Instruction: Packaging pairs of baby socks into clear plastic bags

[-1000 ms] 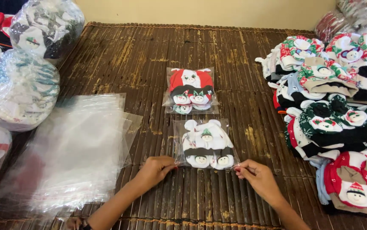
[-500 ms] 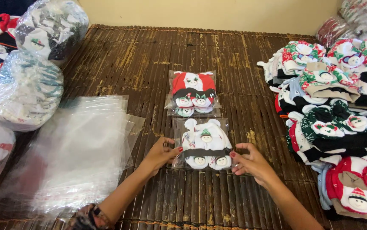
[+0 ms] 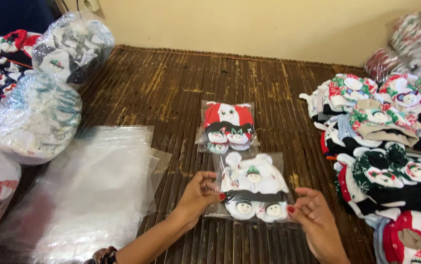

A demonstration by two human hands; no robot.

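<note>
Partly cut off at the bottom edge, the right hand (image 3: 315,222) pinches the lower right corner of a clear bag of white knit hats (image 3: 253,188) with curled fingers. The left hand (image 3: 198,195) grips the bag's left edge, thumb on top. The bag lies on the slatted brown surface (image 3: 171,93), just below a bagged red hat set (image 3: 228,127), beside empty plastic bags (image 3: 88,190).

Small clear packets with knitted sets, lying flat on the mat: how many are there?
2. The red packet lies mid-mat; the white packet is nearer, between the left hand and right hand.
</note>
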